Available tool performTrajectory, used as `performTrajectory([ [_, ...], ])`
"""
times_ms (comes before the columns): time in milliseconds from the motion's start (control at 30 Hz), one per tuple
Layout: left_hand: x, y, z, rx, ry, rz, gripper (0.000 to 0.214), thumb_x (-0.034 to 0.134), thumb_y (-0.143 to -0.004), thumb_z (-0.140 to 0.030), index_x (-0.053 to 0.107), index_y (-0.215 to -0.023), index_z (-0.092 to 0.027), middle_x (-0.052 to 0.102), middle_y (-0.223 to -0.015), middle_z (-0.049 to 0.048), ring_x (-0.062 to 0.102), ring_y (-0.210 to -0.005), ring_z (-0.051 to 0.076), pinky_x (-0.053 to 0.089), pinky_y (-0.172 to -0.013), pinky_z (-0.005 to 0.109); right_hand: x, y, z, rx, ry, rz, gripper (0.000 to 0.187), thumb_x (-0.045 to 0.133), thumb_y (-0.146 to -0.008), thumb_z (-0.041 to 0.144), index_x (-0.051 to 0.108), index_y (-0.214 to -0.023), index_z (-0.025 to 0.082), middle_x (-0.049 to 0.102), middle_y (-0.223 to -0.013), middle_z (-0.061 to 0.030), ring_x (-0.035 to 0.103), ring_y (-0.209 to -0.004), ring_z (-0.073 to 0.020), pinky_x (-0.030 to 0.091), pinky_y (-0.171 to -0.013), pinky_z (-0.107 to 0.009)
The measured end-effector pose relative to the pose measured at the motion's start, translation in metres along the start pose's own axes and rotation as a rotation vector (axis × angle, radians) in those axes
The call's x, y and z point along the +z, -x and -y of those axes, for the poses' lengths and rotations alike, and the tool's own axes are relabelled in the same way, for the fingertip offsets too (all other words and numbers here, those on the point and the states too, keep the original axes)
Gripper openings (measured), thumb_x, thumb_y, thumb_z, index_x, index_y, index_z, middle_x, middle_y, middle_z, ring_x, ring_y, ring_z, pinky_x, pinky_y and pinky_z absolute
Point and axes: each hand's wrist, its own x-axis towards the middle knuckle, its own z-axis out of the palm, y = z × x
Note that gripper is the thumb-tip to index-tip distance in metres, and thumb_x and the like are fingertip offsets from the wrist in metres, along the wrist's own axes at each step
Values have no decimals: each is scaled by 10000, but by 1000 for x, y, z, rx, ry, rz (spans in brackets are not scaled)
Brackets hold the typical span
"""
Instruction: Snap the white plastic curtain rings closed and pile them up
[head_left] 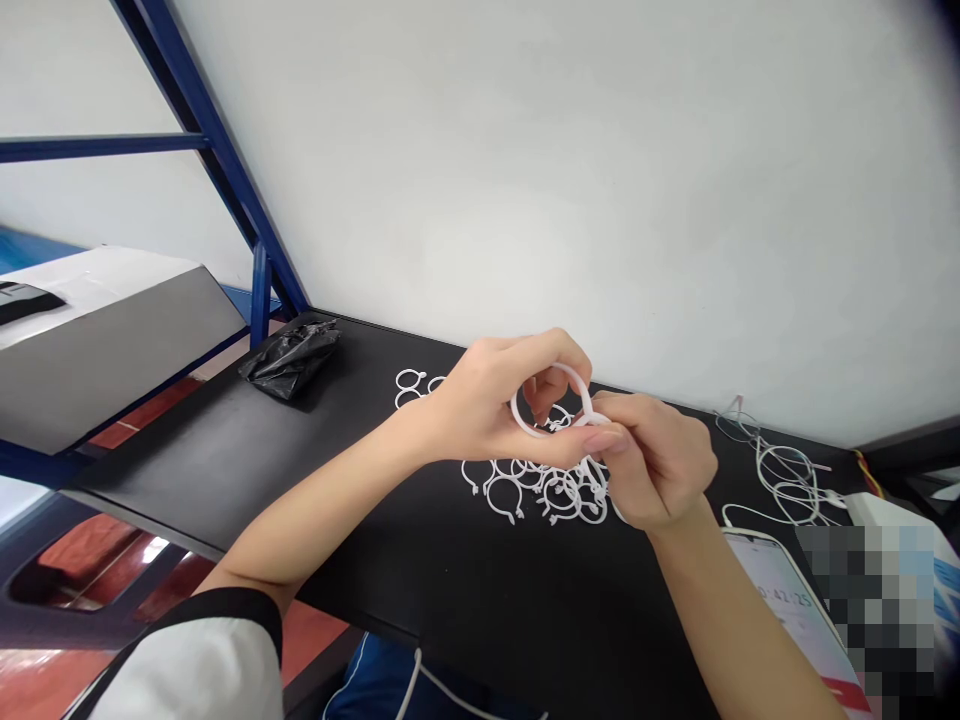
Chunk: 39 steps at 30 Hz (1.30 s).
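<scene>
Both hands meet above a black table (225, 440). My left hand (495, 405) pinches a white plastic ring (525, 418) between thumb and fingers. My right hand (656, 460) grips the same ring's other side, fingers curled round it. Directly beneath the hands lies a pile of several white open rings (540, 490). Two more white rings (410, 386) lie apart, to the left near the wall.
A crumpled black plastic bag (291, 357) lies at the table's far left end. White cables (787, 475) coil at the right, next to a phone (787, 590) with a lit screen. A blue metal frame (225, 170) rises at the left, beside a grey box (105, 340).
</scene>
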Motion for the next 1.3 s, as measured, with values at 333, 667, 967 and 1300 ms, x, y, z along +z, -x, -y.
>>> performTrajectory([
  [333, 0, -3, 1, -5, -60, 74, 326, 675, -807, -459, 535, -772, -166, 504, -573, -64, 462, -486, 40, 385, -453, 150, 1, 0, -4, 24, -118, -16, 147, 478, -872, 120, 521, -765, 212, 506, -554, 33, 492, -491, -114, 386, -451, -245],
  [667, 5, 3, 7, -53, -152, 202, 321, 510, -930, -476, 584, -902, -164, 542, -667, -22, 486, -560, 70, 406, -507, 183, -4, -1, -2, 102, -127, -61, 190, 504, -861, 101, 521, -697, 197, 444, -527, 61, 356, -447, -65, 312, -421, -209],
  [967, 22, 6, 7, -270, 7, 276, 386, 341, -997, -490, 525, -879, -172, 550, -631, -26, 509, -564, 83, 416, -554, 211, -18, -4, -1, 176, -95, -9, 312, 532, -908, 138, 507, -600, 176, 454, -471, 78, 353, -403, -35, 279, -406, -195],
  [1300, 2, 55, 47, -567, -495, 249, 364, 457, -939, -515, 575, -962, -172, 603, -728, -9, 550, -652, 108, 434, -676, 245, -35, -1, -12, 628, -49, 312, 340, 525, -938, 415, 546, -686, 188, 468, -537, 46, 473, -485, -86, 360, -495, -249],
])
